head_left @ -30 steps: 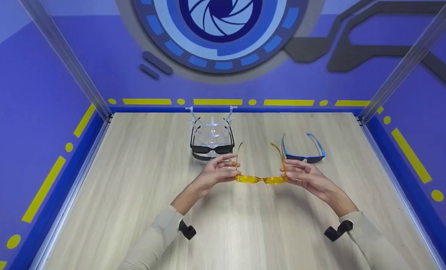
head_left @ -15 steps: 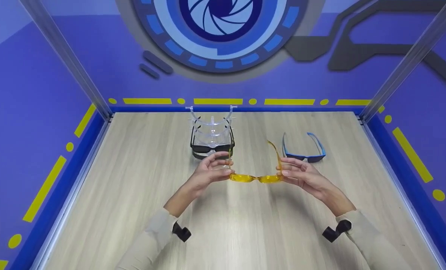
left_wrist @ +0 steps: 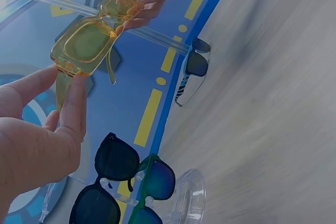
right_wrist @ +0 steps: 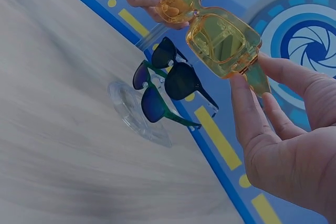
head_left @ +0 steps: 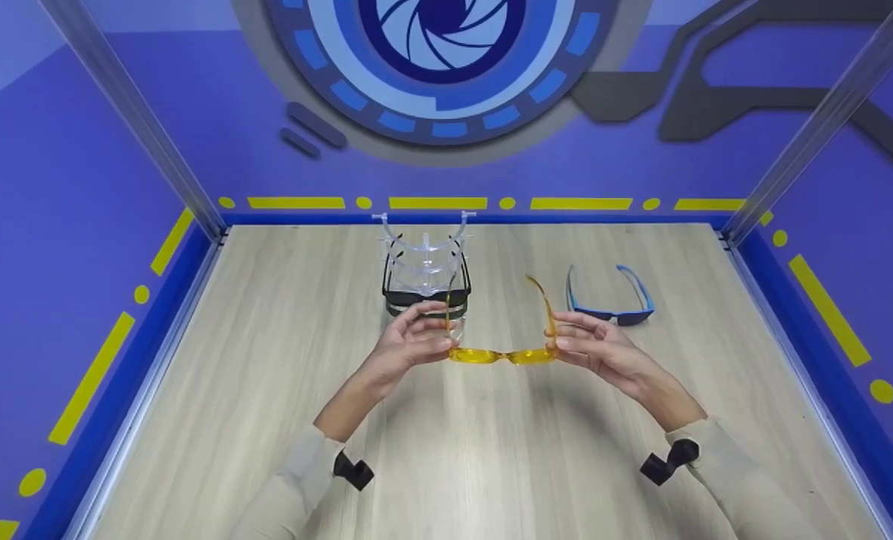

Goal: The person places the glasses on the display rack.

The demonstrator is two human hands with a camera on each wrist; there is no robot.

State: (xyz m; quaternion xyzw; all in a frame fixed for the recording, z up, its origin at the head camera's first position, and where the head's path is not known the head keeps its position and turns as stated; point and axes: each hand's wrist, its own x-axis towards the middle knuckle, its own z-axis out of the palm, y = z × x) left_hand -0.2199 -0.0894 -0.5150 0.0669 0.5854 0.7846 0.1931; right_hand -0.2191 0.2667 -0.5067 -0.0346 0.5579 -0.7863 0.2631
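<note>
Yellow see-through sunglasses [head_left: 474, 355] are held above the table, temples unfolded and pointing away from me. My left hand [head_left: 399, 351] pinches them at the left hinge. At the right hinge, my right hand [head_left: 604, 349] pinches the frame between thumb and fingers. Just beyond the left hand stands a clear display stand [head_left: 426, 251], which carries black sunglasses [left_wrist: 116, 157] and, lower down, green-framed sunglasses [right_wrist: 153, 103]. Blue sunglasses with dark lenses [head_left: 632, 316] lie on the table beyond my right hand, their temples open. In the head view the left fingers partly cover the lower pair on the stand.
The wooden table [head_left: 251, 360] is bordered by blue printed walls [head_left: 304, 180] at the back and both sides. Metal posts [head_left: 142, 120] rise at the rear corners. The stand's clear round base [right_wrist: 134, 114] rests on the tabletop.
Both hands have carried the yellow sunglasses leftward and very slightly upward in the head view, bringing them nearer the stand. The stand and the blue sunglasses have stayed put.
</note>
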